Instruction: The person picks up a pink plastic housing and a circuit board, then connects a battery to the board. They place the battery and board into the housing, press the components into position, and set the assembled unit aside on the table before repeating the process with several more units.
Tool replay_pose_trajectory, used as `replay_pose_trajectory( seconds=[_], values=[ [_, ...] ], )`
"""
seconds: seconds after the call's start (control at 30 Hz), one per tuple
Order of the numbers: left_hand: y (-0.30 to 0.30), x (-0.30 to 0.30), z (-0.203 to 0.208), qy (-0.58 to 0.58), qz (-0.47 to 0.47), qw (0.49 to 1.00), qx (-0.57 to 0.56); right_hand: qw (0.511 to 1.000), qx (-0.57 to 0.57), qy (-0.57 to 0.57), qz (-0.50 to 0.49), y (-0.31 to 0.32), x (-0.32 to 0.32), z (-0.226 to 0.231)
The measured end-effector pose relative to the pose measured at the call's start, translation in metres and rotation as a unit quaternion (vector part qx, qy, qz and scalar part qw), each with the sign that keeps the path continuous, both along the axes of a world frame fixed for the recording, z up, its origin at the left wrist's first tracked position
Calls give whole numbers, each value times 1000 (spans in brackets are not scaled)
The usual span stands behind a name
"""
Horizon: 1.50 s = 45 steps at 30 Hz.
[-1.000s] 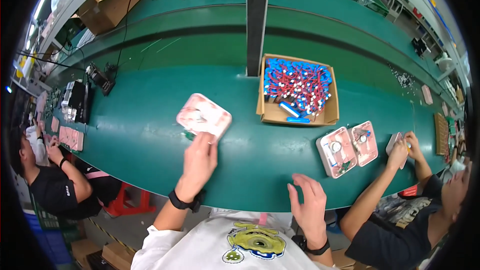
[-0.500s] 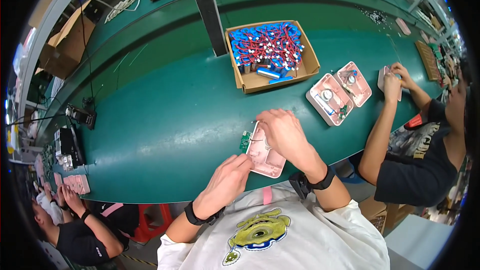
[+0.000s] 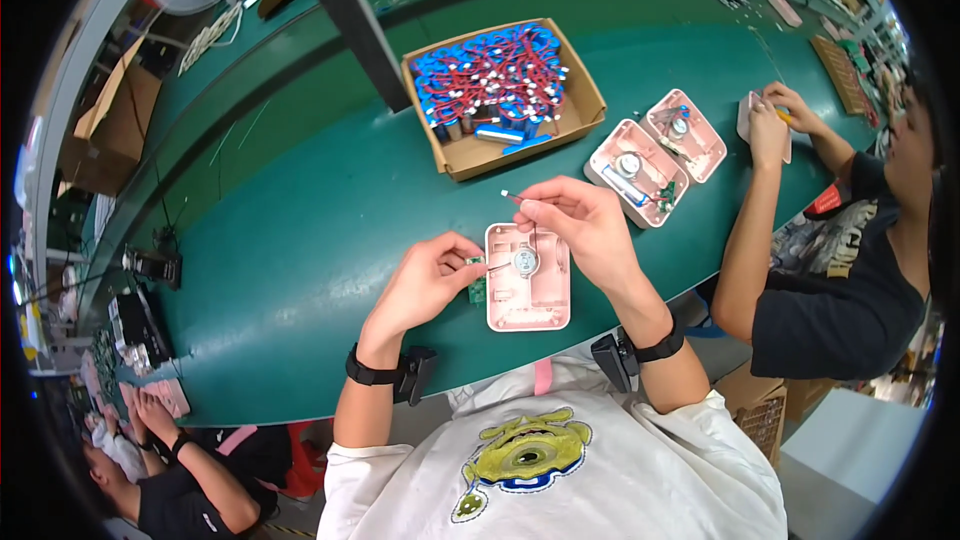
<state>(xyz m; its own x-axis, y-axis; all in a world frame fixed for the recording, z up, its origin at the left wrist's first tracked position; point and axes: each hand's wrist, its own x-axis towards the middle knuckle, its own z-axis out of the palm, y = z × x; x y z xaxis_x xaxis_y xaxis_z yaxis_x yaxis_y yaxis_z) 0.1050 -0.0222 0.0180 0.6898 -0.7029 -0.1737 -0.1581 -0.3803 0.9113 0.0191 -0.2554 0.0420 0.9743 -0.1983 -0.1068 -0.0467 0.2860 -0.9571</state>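
A pink plastic housing half [image 3: 530, 318] lies open side up on the bench in front of me. A round silver speaker [image 3: 525, 260] sits inside it, with thin wires leading off. At the housing's left edge, my left hand [image 3: 428, 280] pinches a small green circuit board [image 3: 478, 292] between thumb and fingers; a wire runs from there toward the speaker. Above the housing's upper right, my right hand [image 3: 585, 225] is closed on a thin dark red cable, whose small white connector [image 3: 506, 194] sticks out past the fingertips.
A cardboard box [image 3: 590, 120] of blue batteries with red leads stands beyond the housing. To its right lies an opened pink case [image 3: 640, 175] with parts inside. A co-worker's hands [image 3: 775, 125] hold a pink piece farther right. A dark post [image 3: 355, 30] rises behind.
My right hand has lifted off the housing and now holds the cable up, uncovering the speaker. My left hand has moved from the housing's lower edge to the circuit board. The view has shifted.
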Motion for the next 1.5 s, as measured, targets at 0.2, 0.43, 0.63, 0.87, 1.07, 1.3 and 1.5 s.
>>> replay_pose_trajectory(
  seconds=[0.2,0.43,0.63,0.87,1.07,1.3,1.5],
  values=[
    [-13,14,-6,198,28,978,-60,999,0,-38,-12,-11,-6,7],
    [-15,9,-19,223,31,969,-106,999,-26,-23,-23,-10,-13,14],
    [-13,8,-32,233,17,963,-132,1000,-2,-21,-4,-15,-15,14],
    [-10,3,-31,258,46,949,-176,994,-107,-31,-8,-7,-22,21],
    [-12,3,-30,245,52,953,-171,968,-246,-46,-23,2,-29,22],
    [-13,-1,-23,199,66,959,-192,919,-382,-92,-27,10,-28,23],
    [-14,-8,5,-205,28,968,-140,811,-554,-187,-30,22,-20,8]
  ],
)
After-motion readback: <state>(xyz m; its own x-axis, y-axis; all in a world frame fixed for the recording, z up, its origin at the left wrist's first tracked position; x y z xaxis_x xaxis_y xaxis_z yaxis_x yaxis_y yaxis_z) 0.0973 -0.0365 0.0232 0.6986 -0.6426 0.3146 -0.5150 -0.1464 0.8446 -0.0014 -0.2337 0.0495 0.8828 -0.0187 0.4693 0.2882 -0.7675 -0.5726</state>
